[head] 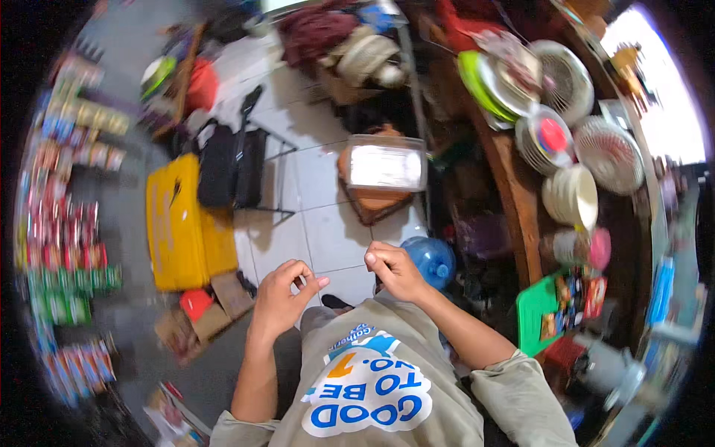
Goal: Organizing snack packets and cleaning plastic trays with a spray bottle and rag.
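Both hands hover in front of the printed shirt, apart from each other and with nothing seen in them. My left hand point(287, 290) has its fingers curled, thumb and fingertips a little apart. My right hand point(391, 271) is bent into a loose fist, its thumb against the curled fingers; its palm side is hidden. Beyond the hands, a clear plastic container point(386, 163) with a bright, shiny surface rests on a brown wooden stool point(374, 201). A blue water jug point(427, 261) stands on the tiled floor close beyond my right hand.
Left of me are a yellow box point(176, 223), a black folding chair point(246, 162) and cardboard boxes point(209, 318). Shelved packets line the far left. On the right, a wooden shelf point(511, 184) carries stacked bowls point(564, 195), plates, fan-like round grilles and a green tray point(530, 313).
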{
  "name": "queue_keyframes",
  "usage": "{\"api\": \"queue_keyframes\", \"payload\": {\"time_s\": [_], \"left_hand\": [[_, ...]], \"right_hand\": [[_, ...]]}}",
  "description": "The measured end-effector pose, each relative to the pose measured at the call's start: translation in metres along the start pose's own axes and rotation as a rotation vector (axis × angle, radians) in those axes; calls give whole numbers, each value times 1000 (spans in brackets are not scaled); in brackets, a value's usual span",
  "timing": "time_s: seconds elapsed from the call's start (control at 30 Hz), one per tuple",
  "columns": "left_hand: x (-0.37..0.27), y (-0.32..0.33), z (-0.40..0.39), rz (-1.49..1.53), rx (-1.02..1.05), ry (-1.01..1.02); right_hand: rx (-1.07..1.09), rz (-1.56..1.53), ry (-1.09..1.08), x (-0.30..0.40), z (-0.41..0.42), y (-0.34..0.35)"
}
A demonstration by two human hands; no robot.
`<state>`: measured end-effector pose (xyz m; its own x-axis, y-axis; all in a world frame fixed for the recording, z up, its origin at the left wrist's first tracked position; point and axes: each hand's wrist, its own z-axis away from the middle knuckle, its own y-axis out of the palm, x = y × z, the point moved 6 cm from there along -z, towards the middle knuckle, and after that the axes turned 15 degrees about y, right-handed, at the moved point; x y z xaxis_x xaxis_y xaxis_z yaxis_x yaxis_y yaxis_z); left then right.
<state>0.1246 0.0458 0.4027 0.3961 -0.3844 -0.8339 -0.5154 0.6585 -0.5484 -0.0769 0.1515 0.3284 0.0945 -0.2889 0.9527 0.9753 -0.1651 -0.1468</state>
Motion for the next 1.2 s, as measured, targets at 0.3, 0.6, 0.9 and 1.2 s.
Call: {"api": "queue_keyframes", "payload": {"time_s": [0.3, 0.6, 0.9, 1.2], "left_hand": [[-40, 95, -105, 66, 641, 315], [-129, 232, -124, 164, 1035, 672], [-285, 436, -96, 377, 1005, 930], [-379, 606, -113, 121, 589, 1160]], "right_hand": [[-708, -142, 64, -26, 85, -74], [-1437, -10, 240, -47, 259, -120], [-1999, 69, 440, -113, 450, -284], [-1927, -116, 447, -194, 483, -392]]}}
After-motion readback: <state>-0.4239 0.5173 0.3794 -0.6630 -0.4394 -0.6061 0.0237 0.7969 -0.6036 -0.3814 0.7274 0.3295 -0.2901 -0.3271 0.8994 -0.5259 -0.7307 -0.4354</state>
